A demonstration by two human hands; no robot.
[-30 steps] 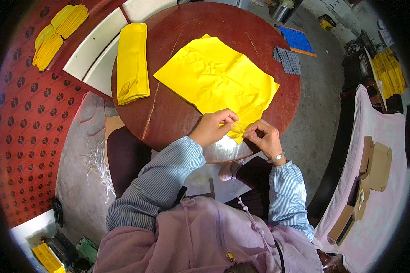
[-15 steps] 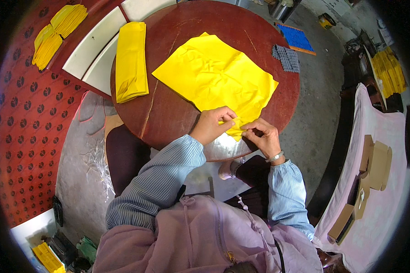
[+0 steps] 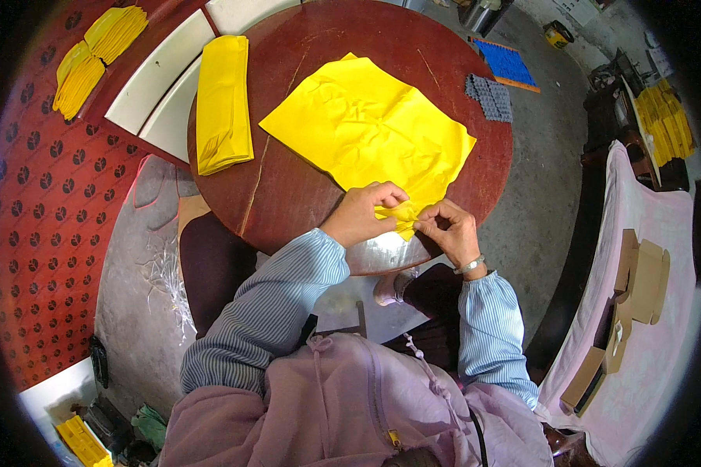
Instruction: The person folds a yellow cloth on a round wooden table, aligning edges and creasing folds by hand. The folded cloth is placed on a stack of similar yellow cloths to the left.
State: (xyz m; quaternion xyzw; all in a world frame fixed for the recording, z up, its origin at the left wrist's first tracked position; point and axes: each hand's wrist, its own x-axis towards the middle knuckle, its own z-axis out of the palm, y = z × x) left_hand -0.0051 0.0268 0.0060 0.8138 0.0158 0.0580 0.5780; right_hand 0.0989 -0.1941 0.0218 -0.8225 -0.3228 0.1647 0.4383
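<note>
At the left edge of the round tabletop (image 3: 296, 206) lies a folded yellow stack (image 3: 224, 105), probably heavier and steadier than one loose piece. Across the middle, the yellow sheet (image 3: 374, 117) spreads creased, its narrow end gathered near the near edge. It looks thin, light and soft, likely to crumple rather than break, so a pinch at a corner or edge should hold better than a flat push. The left hand (image 3: 357, 218) curls at that end; whether its fingers meet on the material I cannot tell. The right hand (image 3: 455, 235) pinches the gathered corner between thumb and forefinger. A grey bumpy pad (image 3: 488, 98) lies at the right edge.
</note>
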